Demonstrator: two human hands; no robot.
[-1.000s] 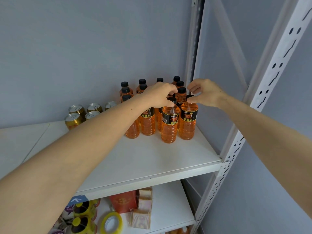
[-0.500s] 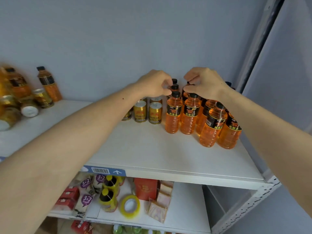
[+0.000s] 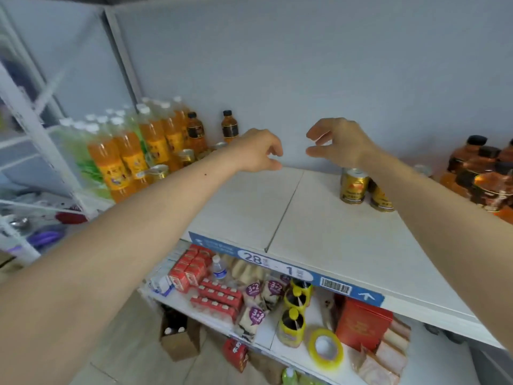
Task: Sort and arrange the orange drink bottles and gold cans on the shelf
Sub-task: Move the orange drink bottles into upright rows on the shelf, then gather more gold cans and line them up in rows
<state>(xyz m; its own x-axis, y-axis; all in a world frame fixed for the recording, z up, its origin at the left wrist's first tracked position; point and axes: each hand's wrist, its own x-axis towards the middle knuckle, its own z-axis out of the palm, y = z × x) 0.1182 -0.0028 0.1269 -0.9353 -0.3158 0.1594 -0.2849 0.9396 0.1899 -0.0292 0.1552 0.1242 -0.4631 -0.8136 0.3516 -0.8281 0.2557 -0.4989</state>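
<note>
Clearly, risk: gold cans point(image 3: 353, 185) standing close beneath the right forearm could be knocked over if that arm is lowered or swept sideways.
Second risk: dark-capped orange bottles point(image 3: 484, 173) packed at the right edge could be toppled by a careless reach.
Left grip: the left hand point(image 3: 256, 151) is held above the shelf point(image 3: 305, 223), fingers loosely curled, nothing held or touched.
Right grip: the right hand point(image 3: 340, 143) is likewise loosely curled, finger and thumb apart, nothing held.
Stray stock: two more orange bottles point(image 3: 229, 126) and cans point(image 3: 186, 157) are seen at the far left, among taller bottles.
</note>
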